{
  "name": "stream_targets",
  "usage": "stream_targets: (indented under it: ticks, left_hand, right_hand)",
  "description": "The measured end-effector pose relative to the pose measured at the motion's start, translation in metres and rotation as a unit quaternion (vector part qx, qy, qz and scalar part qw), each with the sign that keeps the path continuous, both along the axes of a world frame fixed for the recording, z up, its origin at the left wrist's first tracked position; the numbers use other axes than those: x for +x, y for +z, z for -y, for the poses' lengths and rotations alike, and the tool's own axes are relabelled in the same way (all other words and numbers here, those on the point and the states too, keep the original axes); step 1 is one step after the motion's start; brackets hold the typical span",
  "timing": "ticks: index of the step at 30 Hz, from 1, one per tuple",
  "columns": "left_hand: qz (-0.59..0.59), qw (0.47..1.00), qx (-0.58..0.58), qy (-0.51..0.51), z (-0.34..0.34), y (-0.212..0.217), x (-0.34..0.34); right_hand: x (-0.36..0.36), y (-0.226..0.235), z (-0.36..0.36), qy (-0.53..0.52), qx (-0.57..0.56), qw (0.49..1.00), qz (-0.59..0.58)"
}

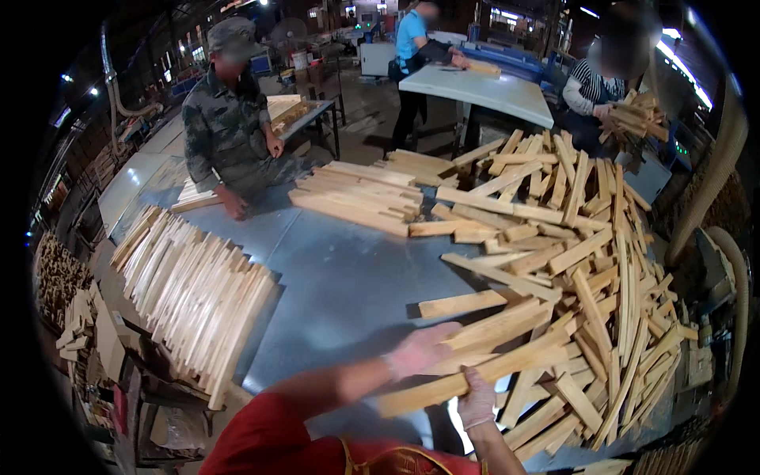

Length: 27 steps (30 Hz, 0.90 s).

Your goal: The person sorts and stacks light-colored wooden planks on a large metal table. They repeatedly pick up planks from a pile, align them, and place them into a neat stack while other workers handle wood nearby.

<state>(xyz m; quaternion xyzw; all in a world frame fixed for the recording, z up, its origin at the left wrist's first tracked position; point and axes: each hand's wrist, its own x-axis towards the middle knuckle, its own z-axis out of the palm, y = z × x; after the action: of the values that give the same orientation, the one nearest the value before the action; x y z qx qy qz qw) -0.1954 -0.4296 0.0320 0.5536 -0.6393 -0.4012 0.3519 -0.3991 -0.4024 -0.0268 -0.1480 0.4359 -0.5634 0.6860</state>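
My left hand (421, 349), in a thin pale glove, is closed round the near ends of a couple of wooden strips (499, 326) at the pile's edge. Just below it, my gloved right hand (477, 400) grips a long, light wooden strip (431, 393) from its near side, with the thumb on top. That strip slants across the front of the table, its far end over the pile. A short loose strip (461, 304) lies beyond my left hand. The big jumbled pile of wooden strips (590, 261) fills the table's right side.
Strips lie in a neat row (194, 289) at the table's left. A flat stack (360, 194) sits at the far middle of the grey metal table (317, 317). A person in camouflage (229, 119) stands across it; another person (598, 87) holds strips at the far right.
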Motion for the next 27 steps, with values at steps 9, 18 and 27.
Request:
stream_targets:
  ticks: [9,18,27]
  left_hand:
    - [-0.003,0.978,0.06,0.199,-0.261,-0.11,0.152]
    - [-0.335,0.862,0.264,0.273,-0.291,-0.052,0.179]
    - [-0.036,0.983,0.166,0.076,-0.227,-0.053,0.114]
  right_hand:
    - [0.161,-0.086,-0.121,0.314,0.02,0.924,-0.219]
    - [0.116,-0.053,-0.093,0.3,0.089,0.922,-0.229]
    - [0.057,-0.078,0.002,0.039,0.041,0.941,-0.333]
